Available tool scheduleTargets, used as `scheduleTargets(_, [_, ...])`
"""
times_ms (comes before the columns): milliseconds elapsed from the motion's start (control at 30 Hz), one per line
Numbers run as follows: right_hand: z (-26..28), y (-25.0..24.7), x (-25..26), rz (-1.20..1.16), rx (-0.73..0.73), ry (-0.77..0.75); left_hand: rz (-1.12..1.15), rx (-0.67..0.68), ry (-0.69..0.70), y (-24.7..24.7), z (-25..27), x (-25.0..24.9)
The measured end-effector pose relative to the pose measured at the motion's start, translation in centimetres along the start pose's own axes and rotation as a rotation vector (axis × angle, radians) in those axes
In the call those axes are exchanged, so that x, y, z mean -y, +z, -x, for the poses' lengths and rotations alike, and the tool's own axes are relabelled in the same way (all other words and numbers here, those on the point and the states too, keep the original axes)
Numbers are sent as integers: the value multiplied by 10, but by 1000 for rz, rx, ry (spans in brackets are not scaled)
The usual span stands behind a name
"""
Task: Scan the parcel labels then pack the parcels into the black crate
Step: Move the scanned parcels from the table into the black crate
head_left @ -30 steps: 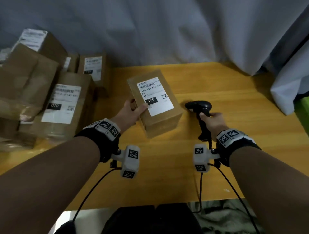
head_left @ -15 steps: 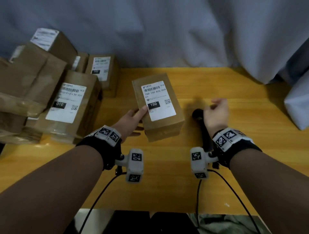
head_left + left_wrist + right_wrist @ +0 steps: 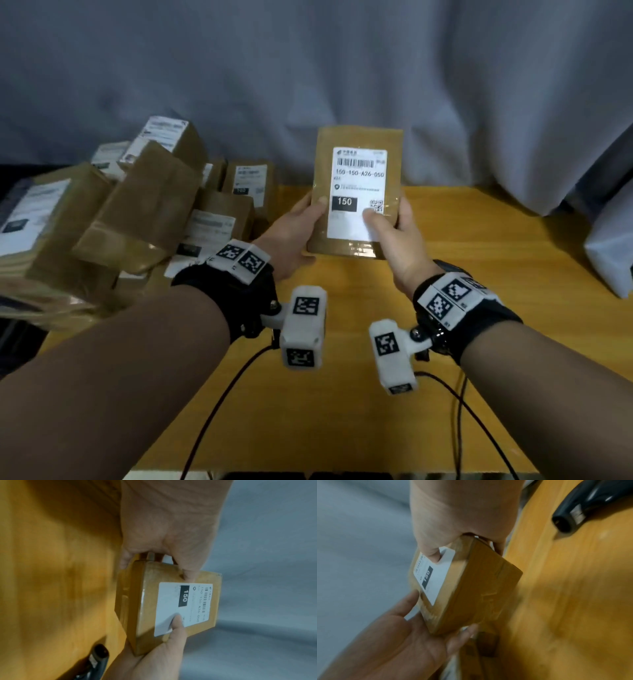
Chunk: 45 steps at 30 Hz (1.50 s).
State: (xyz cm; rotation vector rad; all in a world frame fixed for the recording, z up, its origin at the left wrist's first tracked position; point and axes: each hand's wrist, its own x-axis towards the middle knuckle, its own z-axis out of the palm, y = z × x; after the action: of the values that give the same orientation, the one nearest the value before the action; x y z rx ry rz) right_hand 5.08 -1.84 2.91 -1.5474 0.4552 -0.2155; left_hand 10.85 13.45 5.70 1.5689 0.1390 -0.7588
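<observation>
The parcel (image 3: pixel 356 202) sits at frame centre, raised above the table (image 3: pixel 479 308), label (image 3: pixel 358 195) facing the camera. The left hand (image 3: pixel 294 233) grips its left edge, thumb on the face. The right hand (image 3: pixel 399 240) grips its right edge, thumb on the label. The scanner (image 3: pixel 590 505) lies on the table. More parcels (image 3: pixel 137 212) are stacked at left.
</observation>
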Motion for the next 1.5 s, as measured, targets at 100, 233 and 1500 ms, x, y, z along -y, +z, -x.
scheduleTargets(100, [7,48,42,-68,-54,-131,33,-13,174,-43,13,-38])
scheduleTargets(233, [23,128,94,-55,15,-224,33,-47,329,-133,41,-76])
scheduleTargets(1500, [-10,476,146,10,424,53,245,-461,513,-505,59,-90])
